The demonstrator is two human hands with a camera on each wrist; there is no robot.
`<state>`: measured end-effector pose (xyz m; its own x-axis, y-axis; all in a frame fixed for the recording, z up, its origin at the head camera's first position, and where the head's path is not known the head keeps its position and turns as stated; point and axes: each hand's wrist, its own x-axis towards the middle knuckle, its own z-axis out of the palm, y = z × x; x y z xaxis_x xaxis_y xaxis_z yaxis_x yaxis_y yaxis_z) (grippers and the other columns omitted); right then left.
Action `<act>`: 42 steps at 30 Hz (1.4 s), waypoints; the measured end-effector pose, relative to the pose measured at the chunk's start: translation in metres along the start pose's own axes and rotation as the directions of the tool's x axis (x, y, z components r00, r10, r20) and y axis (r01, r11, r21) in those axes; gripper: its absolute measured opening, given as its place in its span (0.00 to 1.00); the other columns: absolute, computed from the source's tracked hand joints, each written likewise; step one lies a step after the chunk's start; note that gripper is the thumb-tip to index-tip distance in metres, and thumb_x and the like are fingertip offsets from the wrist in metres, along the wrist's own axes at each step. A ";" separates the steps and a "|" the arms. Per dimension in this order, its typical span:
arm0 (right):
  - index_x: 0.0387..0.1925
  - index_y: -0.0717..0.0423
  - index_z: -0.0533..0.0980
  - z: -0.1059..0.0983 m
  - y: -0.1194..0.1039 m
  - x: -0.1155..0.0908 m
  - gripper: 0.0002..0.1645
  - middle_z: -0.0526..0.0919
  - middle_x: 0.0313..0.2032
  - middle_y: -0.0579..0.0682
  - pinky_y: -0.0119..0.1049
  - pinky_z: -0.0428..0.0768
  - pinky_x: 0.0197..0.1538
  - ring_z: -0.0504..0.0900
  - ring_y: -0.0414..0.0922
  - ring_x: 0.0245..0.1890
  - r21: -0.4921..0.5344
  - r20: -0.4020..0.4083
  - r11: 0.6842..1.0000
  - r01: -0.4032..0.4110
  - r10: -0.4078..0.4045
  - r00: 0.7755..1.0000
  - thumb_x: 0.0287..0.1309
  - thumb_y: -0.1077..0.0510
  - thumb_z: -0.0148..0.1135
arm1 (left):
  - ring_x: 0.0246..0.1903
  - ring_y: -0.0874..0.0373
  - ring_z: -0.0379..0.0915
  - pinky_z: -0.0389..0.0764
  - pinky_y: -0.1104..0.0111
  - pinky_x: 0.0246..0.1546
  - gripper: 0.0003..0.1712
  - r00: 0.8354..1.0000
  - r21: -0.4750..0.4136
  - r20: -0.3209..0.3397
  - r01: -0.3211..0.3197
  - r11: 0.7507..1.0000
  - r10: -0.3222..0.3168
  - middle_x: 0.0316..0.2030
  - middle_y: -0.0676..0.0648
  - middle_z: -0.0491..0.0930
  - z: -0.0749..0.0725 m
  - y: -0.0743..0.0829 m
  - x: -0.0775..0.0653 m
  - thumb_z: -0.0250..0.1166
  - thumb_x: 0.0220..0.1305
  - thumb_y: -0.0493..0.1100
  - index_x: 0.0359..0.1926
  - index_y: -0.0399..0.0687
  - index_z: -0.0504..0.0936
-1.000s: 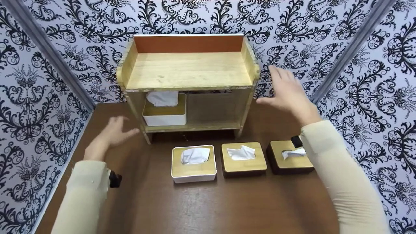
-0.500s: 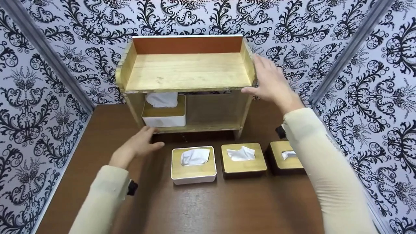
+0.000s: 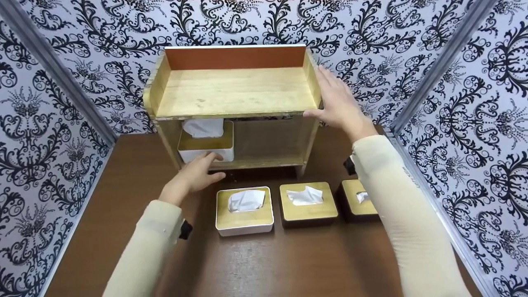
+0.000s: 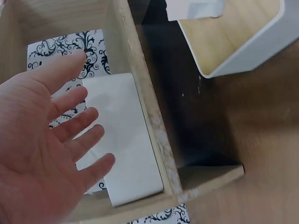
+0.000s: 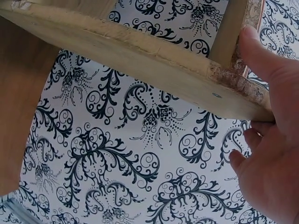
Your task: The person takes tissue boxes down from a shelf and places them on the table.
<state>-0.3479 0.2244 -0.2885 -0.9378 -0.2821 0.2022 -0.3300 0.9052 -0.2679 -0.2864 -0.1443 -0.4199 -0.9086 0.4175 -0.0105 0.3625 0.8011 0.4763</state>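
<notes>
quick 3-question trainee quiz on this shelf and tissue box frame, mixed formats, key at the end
1. True or false: the right hand rests against the right side of the wooden shelf.
2. How many tissue boxes sit on the table in front of the shelf?
3. The left hand reaches toward: A) the white tissue box in the shelf B) the white tissue box on the table C) the wall.

Key:
1. True
2. Three: one white, two dark
3. A

The lower shelf's [image 3: 247, 161] right half lies open, its left half filled by a white tissue box [image 3: 206, 145].
</notes>
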 end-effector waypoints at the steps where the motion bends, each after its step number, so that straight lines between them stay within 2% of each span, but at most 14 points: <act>1: 0.77 0.48 0.32 0.000 0.000 0.000 0.70 0.32 0.77 0.47 0.53 0.36 0.80 0.37 0.50 0.79 -0.003 -0.003 1.000 0.005 -0.005 1.000 0.51 0.39 0.70 | 0.60 0.41 0.71 0.72 0.46 0.62 0.29 1.000 0.006 -0.008 -0.015 1.000 0.015 0.61 0.40 0.72 0.000 0.002 0.003 0.64 0.64 0.53 0.61 0.45 0.72; 5: 0.77 0.50 0.33 0.000 0.001 0.000 0.69 0.35 0.78 0.48 0.52 0.37 0.80 0.38 0.50 0.79 -0.011 -0.016 1.000 0.017 -0.018 1.000 0.50 0.41 0.71 | 0.63 0.41 0.68 0.67 0.43 0.66 0.28 0.995 0.058 -0.041 -0.085 0.995 0.088 0.60 0.41 0.74 -0.001 0.009 0.015 0.65 0.63 0.52 0.60 0.46 0.73; 7: 0.77 0.49 0.33 0.000 0.000 0.001 0.69 0.35 0.78 0.47 0.52 0.37 0.80 0.38 0.50 0.79 -0.015 -0.014 1.000 0.009 -0.010 1.000 0.50 0.40 0.70 | 0.65 0.40 0.66 0.63 0.41 0.69 0.28 0.995 0.086 -0.038 -0.087 0.993 0.090 0.61 0.39 0.73 -0.002 0.013 0.023 0.65 0.63 0.52 0.61 0.45 0.73; 11: 0.77 0.48 0.32 0.001 -0.002 0.002 0.71 0.35 0.78 0.47 0.52 0.35 0.80 0.38 0.49 0.79 -0.056 -0.002 0.998 -0.022 0.022 1.000 0.49 0.37 0.70 | 0.69 0.37 0.59 0.56 0.37 0.70 0.33 0.999 0.142 -0.011 -0.051 0.989 0.053 0.66 0.37 0.68 -0.004 0.020 0.040 0.65 0.62 0.54 0.65 0.47 0.70; 17: 0.77 0.50 0.32 0.003 -0.005 0.004 0.74 0.35 0.78 0.48 0.53 0.34 0.79 0.39 0.51 0.79 -0.108 0.002 0.993 -0.056 0.056 0.998 0.45 0.29 0.67 | 0.75 0.42 0.46 0.48 0.42 0.75 0.40 1.000 0.212 0.031 -0.006 0.977 -0.001 0.73 0.40 0.59 -0.002 0.025 0.062 0.65 0.60 0.55 0.70 0.48 0.65; 21: 0.77 0.51 0.32 0.004 -0.006 0.004 0.73 0.35 0.78 0.49 0.52 0.34 0.80 0.38 0.50 0.79 -0.106 -0.006 0.992 -0.063 0.062 0.998 0.46 0.29 0.67 | 0.76 0.42 0.44 0.41 0.45 0.77 0.42 0.999 0.262 0.038 0.012 0.965 -0.022 0.74 0.41 0.57 -0.002 0.026 0.073 0.64 0.59 0.56 0.72 0.50 0.62; 25: 0.77 0.51 0.31 0.004 -0.007 0.003 0.73 0.34 0.78 0.48 0.51 0.33 0.80 0.37 0.50 0.79 -0.102 -0.012 0.992 -0.070 0.069 0.998 0.48 0.31 0.66 | 0.76 0.42 0.41 0.35 0.45 0.77 0.43 0.999 0.292 0.031 0.030 0.956 -0.041 0.75 0.42 0.54 -0.003 0.025 0.080 0.64 0.60 0.56 0.73 0.51 0.60; 32: 0.77 0.51 0.31 0.005 -0.007 0.003 0.72 0.35 0.78 0.48 0.51 0.32 0.80 0.36 0.49 0.79 -0.099 -0.019 0.993 -0.065 0.063 0.998 0.48 0.32 0.67 | 0.77 0.43 0.38 0.35 0.43 0.77 0.46 0.999 0.347 0.008 0.047 0.937 -0.053 0.75 0.40 0.52 -0.001 0.023 0.086 0.67 0.56 0.58 0.72 0.48 0.62; 40: 0.77 0.51 0.32 0.004 -0.007 0.002 0.72 0.36 0.78 0.49 0.52 0.34 0.79 0.37 0.49 0.79 -0.116 -0.016 0.991 -0.069 0.068 0.998 0.48 0.30 0.66 | 0.76 0.44 0.36 0.32 0.43 0.76 0.50 0.997 0.303 0.003 0.070 0.950 -0.074 0.75 0.41 0.50 0.001 0.015 0.093 0.66 0.54 0.63 0.72 0.49 0.60; 42: 0.77 0.51 0.32 0.004 -0.008 0.003 0.72 0.36 0.78 0.49 0.53 0.34 0.80 0.38 0.49 0.79 -0.120 -0.018 0.991 -0.065 0.064 0.998 0.48 0.30 0.66 | 0.76 0.44 0.38 0.32 0.42 0.76 0.53 0.997 0.299 -0.007 0.073 0.952 -0.074 0.74 0.42 0.52 -0.001 0.012 0.094 0.69 0.50 0.65 0.73 0.51 0.59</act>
<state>-0.3482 0.2153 -0.2898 -0.9548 -0.2182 0.2017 -0.2528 0.9532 -0.1656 -0.3672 -0.0958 -0.4139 -0.9346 0.3536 -0.0394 0.3404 0.9209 0.1899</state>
